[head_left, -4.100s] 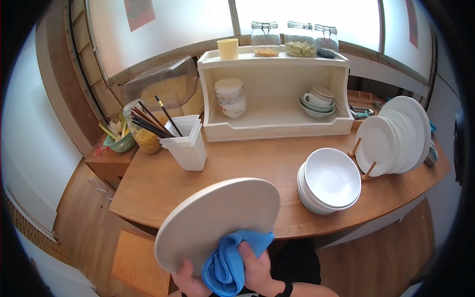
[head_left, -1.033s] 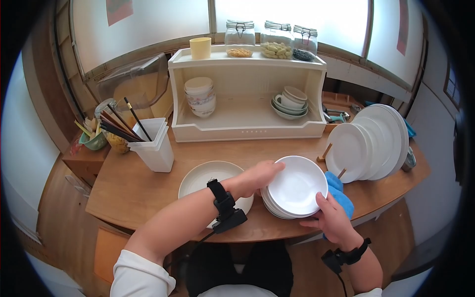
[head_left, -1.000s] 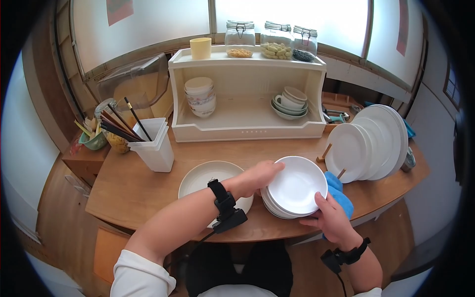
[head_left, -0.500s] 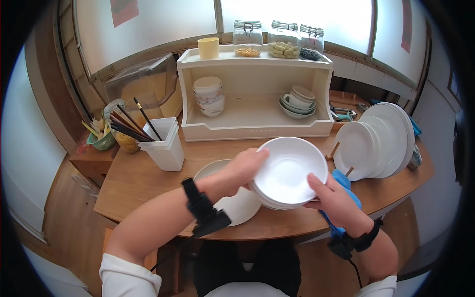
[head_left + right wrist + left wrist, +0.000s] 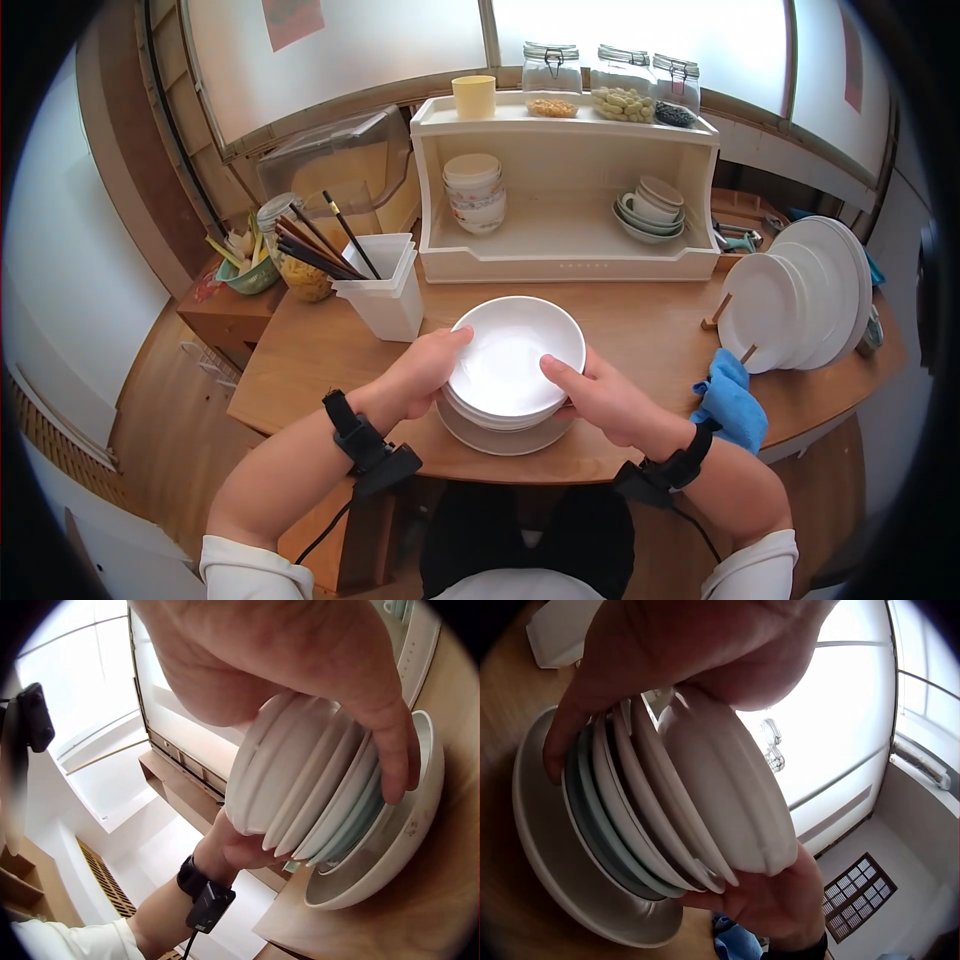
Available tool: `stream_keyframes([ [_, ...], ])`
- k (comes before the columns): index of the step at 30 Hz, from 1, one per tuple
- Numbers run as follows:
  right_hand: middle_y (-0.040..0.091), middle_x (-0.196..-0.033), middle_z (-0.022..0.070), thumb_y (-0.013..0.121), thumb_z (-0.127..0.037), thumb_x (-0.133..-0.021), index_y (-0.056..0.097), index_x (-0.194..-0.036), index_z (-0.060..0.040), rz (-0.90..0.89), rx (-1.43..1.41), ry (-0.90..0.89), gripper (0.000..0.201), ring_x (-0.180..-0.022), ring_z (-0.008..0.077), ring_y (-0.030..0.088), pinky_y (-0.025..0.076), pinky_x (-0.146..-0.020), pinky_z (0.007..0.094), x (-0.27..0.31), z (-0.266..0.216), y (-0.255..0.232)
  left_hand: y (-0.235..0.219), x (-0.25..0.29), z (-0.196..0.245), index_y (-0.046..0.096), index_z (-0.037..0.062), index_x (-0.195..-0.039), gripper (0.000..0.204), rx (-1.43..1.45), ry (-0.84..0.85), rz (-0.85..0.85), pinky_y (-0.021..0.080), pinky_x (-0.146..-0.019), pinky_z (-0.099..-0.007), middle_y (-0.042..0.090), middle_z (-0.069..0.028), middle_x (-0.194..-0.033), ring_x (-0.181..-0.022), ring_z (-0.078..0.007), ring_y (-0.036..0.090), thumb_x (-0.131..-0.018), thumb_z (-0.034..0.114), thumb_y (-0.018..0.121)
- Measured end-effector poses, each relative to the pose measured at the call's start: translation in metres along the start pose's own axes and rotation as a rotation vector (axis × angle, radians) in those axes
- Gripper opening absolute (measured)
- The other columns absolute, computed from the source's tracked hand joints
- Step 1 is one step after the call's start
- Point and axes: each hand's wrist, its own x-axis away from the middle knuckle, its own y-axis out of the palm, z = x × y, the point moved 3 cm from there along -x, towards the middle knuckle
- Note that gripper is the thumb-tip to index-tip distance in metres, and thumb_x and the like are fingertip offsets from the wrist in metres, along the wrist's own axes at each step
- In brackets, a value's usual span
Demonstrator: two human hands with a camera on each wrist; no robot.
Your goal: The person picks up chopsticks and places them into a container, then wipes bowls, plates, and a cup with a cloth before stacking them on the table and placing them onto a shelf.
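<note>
A stack of bowls (image 5: 515, 355), white on top and pale green at the bottom, is held between both hands near the table's front. My left hand (image 5: 422, 372) grips its left side, thumb on the top rim and fingers lower down. On the other side my right hand (image 5: 612, 400) holds it the same way. Beneath the stack lies a large off-white plate (image 5: 500, 442), mostly covered by the bowls in the head view. The left wrist view shows the lowest green bowl (image 5: 592, 847) right at the plate's inner surface, with fingertips beside it.
A crumpled blue cloth (image 5: 732, 400) lies at the right, by a rack of upright white plates (image 5: 765, 310). White containers with chopsticks (image 5: 385, 295) stand at the left. Behind is a cream shelf (image 5: 570, 265) with bowls, cups and jars.
Earlier both hands held the plate with the blue cloth; later it lies on the table, cloth at the right. The bowl stack has been lifted from the right and brought left over the plate.
</note>
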Motion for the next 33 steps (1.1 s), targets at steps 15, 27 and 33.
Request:
stream_keyframes([
  [15,0.054,-0.124,0.0094,0.050,-0.042,-0.098,0.037,-0.138,-0.0086,-0.040,0.098,0.096,0.054,-0.109,0.0171,0.055,0.053,-0.085,0.0339,-0.006,0.000,-0.004,-0.005,0.005,-0.001,0.051,-0.0052,-0.123,0.043,-0.075,-0.048,0.024,0.048,-0.083,-0.0382,0.062,-0.0130,-0.110,-0.095,-0.0199,0.061,-0.100,0.030,0.039],
  [27,0.062,-0.117,0.0210,0.052,-0.046,-0.095,0.048,-0.130,0.0022,0.206,0.562,-0.128,0.060,-0.107,0.0275,0.060,0.050,-0.087,0.0344,-0.012,-0.027,-0.036,-0.019,0.016,-0.015,0.049,-0.0027,-0.124,0.037,-0.228,0.257,-0.017,0.044,-0.090,-0.0299,0.057,-0.0067,-0.111,-0.101,-0.0119,0.054,-0.100,0.026,0.045],
  [33,0.057,-0.124,0.0155,0.043,-0.052,-0.097,0.042,-0.138,-0.0013,0.111,0.426,0.008,0.065,-0.109,0.0250,0.057,0.049,-0.085,0.0358,-0.006,-0.016,-0.048,-0.031,0.032,-0.054,0.044,-0.0007,-0.133,0.053,-0.032,0.261,0.031,0.046,-0.092,-0.0318,0.051,-0.0142,-0.128,-0.116,-0.0217,0.049,-0.098,0.038,0.049],
])
